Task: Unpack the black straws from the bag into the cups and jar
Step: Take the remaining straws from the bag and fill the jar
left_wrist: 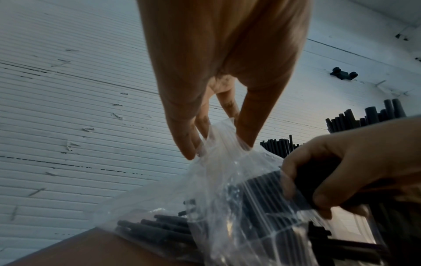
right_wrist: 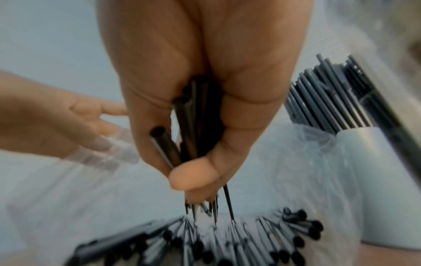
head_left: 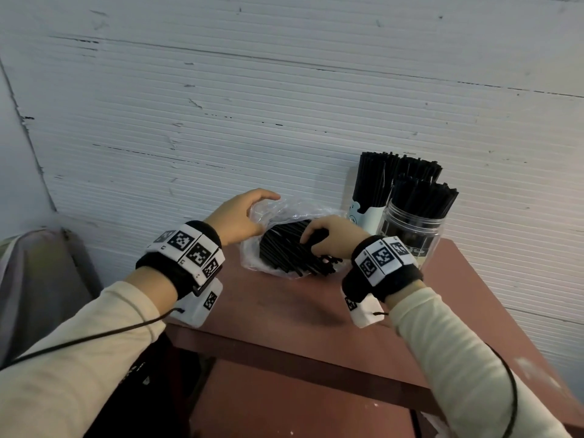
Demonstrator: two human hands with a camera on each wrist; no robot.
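A clear plastic bag (head_left: pixel 278 213) full of black straws (head_left: pixel 284 251) lies on the reddish-brown table (head_left: pixel 300 308) by the wall. My left hand (head_left: pixel 249 210) pinches the bag's upper edge (left_wrist: pixel 218 136) and lifts it open. My right hand (head_left: pixel 319 238) reaches into the bag and grips a bundle of black straws (right_wrist: pixel 193 126). More loose straws (right_wrist: pixel 227 243) lie in the bag below it. At the back right stand a clear jar (head_left: pixel 410 235) and a white cup (head_left: pixel 363 213), both packed with upright black straws. A second cup behind them is mostly hidden.
A ribbed white wall (head_left: pixel 284 105) rises right behind the table. The table's front edge (head_left: pixel 284 343) is near my forearms. A grey bag or chair (head_left: pixel 41 279) sits on the left, off the table.
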